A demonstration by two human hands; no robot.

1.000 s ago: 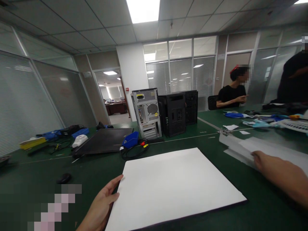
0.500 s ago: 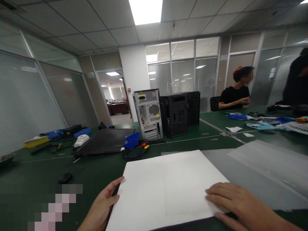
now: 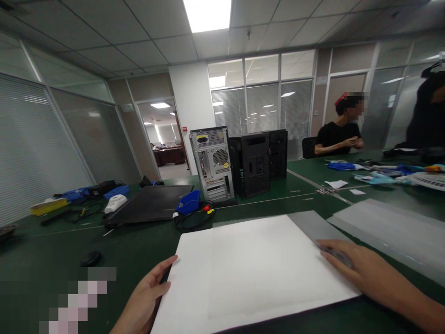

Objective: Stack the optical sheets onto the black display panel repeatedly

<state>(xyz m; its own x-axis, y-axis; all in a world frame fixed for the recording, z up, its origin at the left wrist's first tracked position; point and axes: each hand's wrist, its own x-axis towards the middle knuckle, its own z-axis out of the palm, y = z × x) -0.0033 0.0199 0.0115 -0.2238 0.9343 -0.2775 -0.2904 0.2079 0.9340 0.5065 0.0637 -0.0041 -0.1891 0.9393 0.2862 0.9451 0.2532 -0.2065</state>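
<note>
A flat white panel (image 3: 191, 278) lies tilted low in front of me. Its left edge is in my left hand (image 3: 146, 297), with the fingertips on the edge and the thumb below. A translucent plastic film (image 3: 308, 225) covers much of the panel, and a faint edge of it runs down the white face. Beyond the panel's upper right side the film shows grey. At the right edge my right hand (image 3: 361, 266) is closed on bunched film, with thumb and fingers close to the panel's side. What lies under the panel is hidden.
On the green table (image 3: 45, 250), a silver computer case (image 3: 215, 162) and a black case (image 3: 255, 164) stand ahead. A dark flat panel (image 3: 149, 204), blue bin (image 3: 187, 202) and mouse (image 3: 91, 259) are leftward. Another plastic sheet (image 3: 389, 227) lies right; a person (image 3: 337, 134) sits beyond.
My right hand has moved right, from the panel's face to its edge, and now grips film. The film's edge has shifted left over the panel, and less film spreads out on the right.
</note>
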